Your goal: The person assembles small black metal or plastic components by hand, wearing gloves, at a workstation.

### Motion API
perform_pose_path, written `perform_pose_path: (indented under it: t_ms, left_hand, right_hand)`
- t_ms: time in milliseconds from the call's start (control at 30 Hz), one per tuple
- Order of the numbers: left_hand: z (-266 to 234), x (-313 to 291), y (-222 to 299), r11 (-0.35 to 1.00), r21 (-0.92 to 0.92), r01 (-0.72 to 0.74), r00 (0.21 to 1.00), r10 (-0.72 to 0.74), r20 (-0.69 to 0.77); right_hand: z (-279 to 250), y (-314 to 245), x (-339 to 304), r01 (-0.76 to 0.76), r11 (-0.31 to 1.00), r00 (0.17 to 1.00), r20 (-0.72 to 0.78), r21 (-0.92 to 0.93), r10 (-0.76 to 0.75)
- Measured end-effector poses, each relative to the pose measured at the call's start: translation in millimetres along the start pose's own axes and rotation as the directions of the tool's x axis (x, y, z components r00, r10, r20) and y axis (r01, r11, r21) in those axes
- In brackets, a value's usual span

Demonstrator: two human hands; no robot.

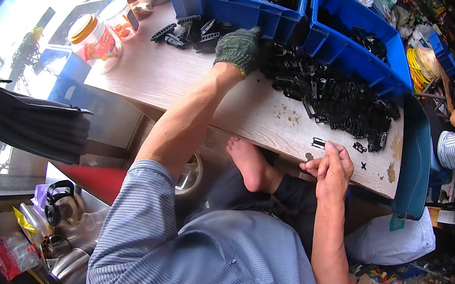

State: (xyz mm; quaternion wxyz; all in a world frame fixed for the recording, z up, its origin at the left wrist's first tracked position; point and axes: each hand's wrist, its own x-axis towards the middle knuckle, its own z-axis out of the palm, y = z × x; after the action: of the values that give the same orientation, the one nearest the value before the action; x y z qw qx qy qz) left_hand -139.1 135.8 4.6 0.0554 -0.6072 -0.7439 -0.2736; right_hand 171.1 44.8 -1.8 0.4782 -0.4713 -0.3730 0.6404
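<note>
At the left, a clear plastic jar with yellow lid (93, 40) stands on the pale wood-grain table (157, 80). To its right lies a small loose group of black plastic clip-like parts (200, 33), pointing in several directions.

Next comes the left hand (238, 47), in a dark green knitted glove. Its forearm reaches up and slightly to the right, far over the table, and the fingers are bent, knuckles upward. What is under them is hidden, so I cannot tell if it grasps a part. The hand is between the small group and the large heap of black plastic parts (330, 93), in front of the blue plastic bin (234, 5).

Farther right, a small black rectangular frame-shaped piece (318, 143) is near the table's front edge, below the heap. Its long axis runs about left to right, its right end toward the right hand (327, 168). This bare hand comes from a raised forearm, with fingers curled; the index fingertip meets the piece's right end. I cannot tell if the piece is pinched or only touched. Just beyond is a small black cross-shaped piece (363, 165).
</note>
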Motion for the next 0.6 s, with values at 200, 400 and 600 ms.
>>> perform_pose_path:
  t_ms: [200,400,600]
  left_hand:
    - [-6.7,-14.2,-4.5,0.997,0.074,0.035,0.999,-0.035,0.010]
    - [-19.4,-39.1,1.7,0.991,0.120,0.065,0.998,-0.064,-0.012]
    - [-15.7,-58.7,-16.5,0.992,0.115,-0.042,0.998,0.047,-0.039]
  right_hand:
    - [-1.6,1.2,1.6,0.005,1.000,1.000,0.026,0.006,-0.006]
    - [-2.2,0.6,1.1,0.013,1.000,1.000,0.023,0.023,-0.014]
    - [-2.5,0.7,2.0,0.013,0.999,0.999,0.029,0.036,-0.014]
